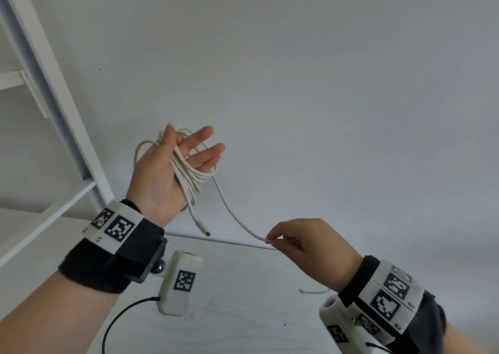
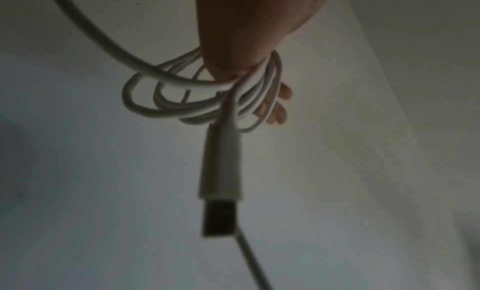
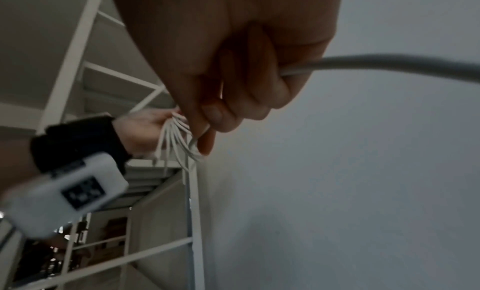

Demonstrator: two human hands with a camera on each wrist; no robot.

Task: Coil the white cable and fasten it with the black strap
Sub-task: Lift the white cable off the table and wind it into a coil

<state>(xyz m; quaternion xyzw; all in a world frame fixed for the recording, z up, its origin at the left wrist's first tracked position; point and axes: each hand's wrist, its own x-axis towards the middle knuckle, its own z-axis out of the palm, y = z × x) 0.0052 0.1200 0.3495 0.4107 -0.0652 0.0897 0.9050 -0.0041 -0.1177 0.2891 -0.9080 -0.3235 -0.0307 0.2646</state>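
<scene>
My left hand (image 1: 186, 144) is raised with its palm toward me and its fingers straight. The white cable (image 1: 189, 175) lies in several loops round that palm, between thumb and fingers. A small connector (image 1: 206, 233) dangles below the coil; in the left wrist view it is a USB plug (image 2: 221, 212) hanging under the loops (image 2: 207, 107). One strand (image 1: 235, 216) runs from the coil down to my right hand (image 1: 272, 238), which pinches it between thumb and forefinger. The right wrist view has the cable (image 3: 363, 63) passing through the curled fingers (image 3: 259, 93). No black strap shows in any view.
A white shelf frame (image 1: 54, 97) stands at the left against a plain pale wall. Below my hands is a light wooden table (image 1: 243, 313). A short piece of white cable (image 1: 313, 291) lies on it by my right wrist. A black camera lead (image 1: 121, 313) curves under my left forearm.
</scene>
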